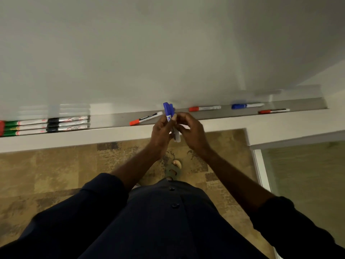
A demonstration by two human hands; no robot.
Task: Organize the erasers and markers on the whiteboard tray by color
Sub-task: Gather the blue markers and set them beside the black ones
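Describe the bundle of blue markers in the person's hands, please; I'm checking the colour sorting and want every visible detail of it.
The blue markers form a small upright bundle, at least two, with blue caps on top and pale barrels below, seemingly plastic. The left hand grips their middle; the right hand touches the barrels' right side. They are held just in front of the whiteboard tray, clear of it.

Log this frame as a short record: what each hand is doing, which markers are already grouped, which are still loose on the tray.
left hand: grips blue-capped markers, caps up
right hand: touching the same bundle
grouped: green-capped markers and black-capped markers in rows at tray's left end
loose: three red-capped markers, one blue-capped marker
tray: no erasers visible
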